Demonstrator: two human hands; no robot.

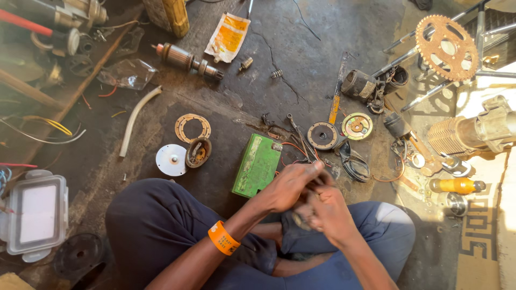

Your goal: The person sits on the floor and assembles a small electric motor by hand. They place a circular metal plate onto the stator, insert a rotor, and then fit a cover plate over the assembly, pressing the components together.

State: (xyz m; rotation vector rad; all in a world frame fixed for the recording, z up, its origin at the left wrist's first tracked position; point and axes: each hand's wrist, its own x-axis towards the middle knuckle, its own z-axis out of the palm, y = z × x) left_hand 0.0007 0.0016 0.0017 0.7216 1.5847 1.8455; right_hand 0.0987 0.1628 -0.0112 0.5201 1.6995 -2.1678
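Working a small dark part between both hands over my lap.

My left hand (pixel 287 185) and right hand (pixel 325 212) are closing together around a small part (pixel 302 219), mostly hidden, probably metal; I am judging this as a fitting or loosening step needing a firm pinch. Just beyond my left hand a green boxy battery (pixel 257 165) is lying; farther out, round ribbed discs (pixel 322 135).

Scattered over grimy concrete: green battery (pixel 257 165) near centre; rusty sprocket (pixel 444 46) at two o'clock; motor armature (pixel 187 60) and orange-white sachet (pixel 228 36) towards twelve; clear plastic box (pixel 36 213) at eight; finned engine cylinder (pixel 454 136) at three.
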